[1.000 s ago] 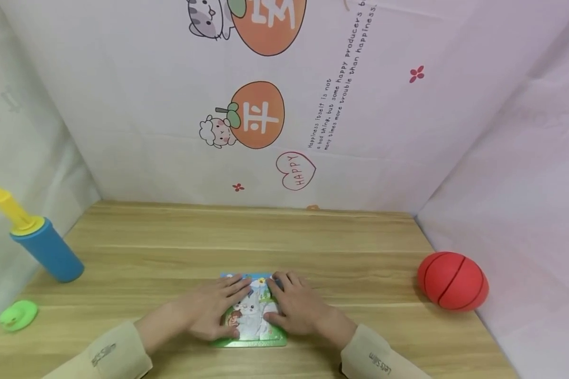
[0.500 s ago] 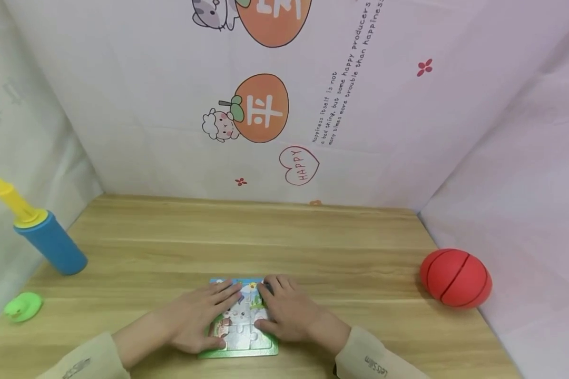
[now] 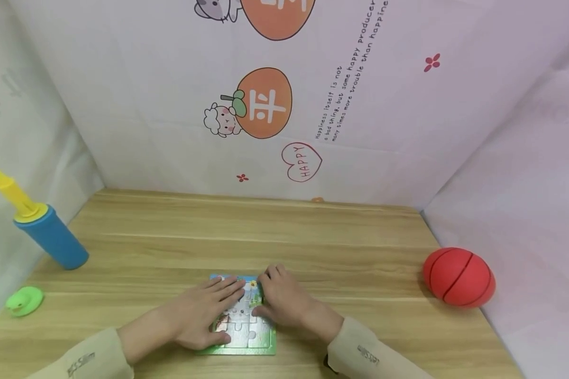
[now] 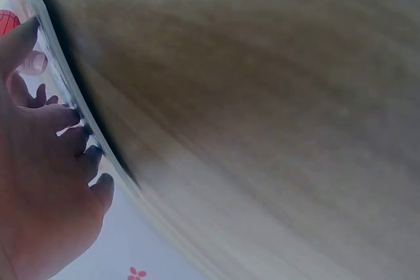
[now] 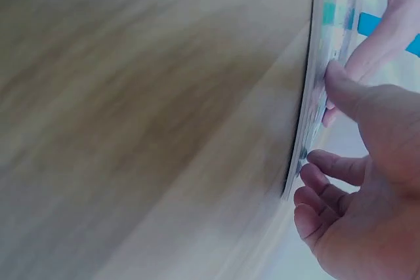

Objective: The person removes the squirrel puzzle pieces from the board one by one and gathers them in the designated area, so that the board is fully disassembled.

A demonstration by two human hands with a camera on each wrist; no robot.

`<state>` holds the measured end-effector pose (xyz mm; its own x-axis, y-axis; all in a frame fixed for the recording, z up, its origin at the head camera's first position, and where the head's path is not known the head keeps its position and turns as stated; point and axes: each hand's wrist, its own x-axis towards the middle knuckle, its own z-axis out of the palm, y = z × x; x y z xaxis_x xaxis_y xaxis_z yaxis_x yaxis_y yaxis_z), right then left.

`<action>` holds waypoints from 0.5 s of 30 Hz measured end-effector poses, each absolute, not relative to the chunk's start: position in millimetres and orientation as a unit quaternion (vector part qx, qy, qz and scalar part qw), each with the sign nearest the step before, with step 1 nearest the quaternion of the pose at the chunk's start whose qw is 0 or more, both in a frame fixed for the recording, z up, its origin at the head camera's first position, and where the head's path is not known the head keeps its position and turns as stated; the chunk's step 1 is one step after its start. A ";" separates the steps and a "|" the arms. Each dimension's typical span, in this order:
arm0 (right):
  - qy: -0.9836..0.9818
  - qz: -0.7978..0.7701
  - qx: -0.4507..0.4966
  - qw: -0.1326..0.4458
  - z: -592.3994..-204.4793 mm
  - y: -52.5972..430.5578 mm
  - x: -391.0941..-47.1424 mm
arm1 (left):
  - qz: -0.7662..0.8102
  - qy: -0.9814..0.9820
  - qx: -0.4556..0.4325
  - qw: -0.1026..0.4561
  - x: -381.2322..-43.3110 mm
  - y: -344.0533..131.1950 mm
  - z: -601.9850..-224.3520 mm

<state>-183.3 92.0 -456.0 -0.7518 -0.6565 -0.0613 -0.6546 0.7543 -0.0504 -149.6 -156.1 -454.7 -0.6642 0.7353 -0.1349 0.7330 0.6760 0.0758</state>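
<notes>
A small jigsaw puzzle (image 3: 239, 337) with a cartoon animal picture and a green and blue border lies on the wooden table. My left hand (image 3: 201, 313) rests on its left part, fingers extended across the picture and thumb near the lower left. At the upper right edge is my right hand (image 3: 284, 297), its thumb on the picture and its fingers loosely bent by the edge. From the right wrist, the right thumb and index finger touch the puzzle (image 5: 326, 31), which lies flat. Both hands cover parts of the picture.
A blue pump with a yellow handle (image 3: 52, 237) stands at the left, with a green toy duck (image 3: 25, 301) nearer. A red ball (image 3: 459, 277) with black lines lies at the right. Printed white cloth (image 3: 170, 158) walls the back and sides.
Both hands and the puzzle shifted left, then stayed nearly in place. The right hand's fingers moved toward the puzzle's right edge and bent more, uncovering more picture. The head view tilted down slightly.
</notes>
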 end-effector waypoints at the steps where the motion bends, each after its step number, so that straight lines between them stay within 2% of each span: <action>1: 0.939 -0.022 -0.341 0.041 -454.7 90.8 -183.7 | 0.010 0.912 0.402 0.079 -150.0 -156.2 -454.9; 8: 0.953 -0.098 -0.274 0.088 -450.4 84.0 -185.3 | 0.035 0.912 0.398 0.088 -151.3 -157.7 -459.5; 15: 0.951 -0.130 -0.261 0.105 -450.0 80.8 -190.1 | 0.055 0.912 0.395 0.099 -151.9 -159.1 -461.5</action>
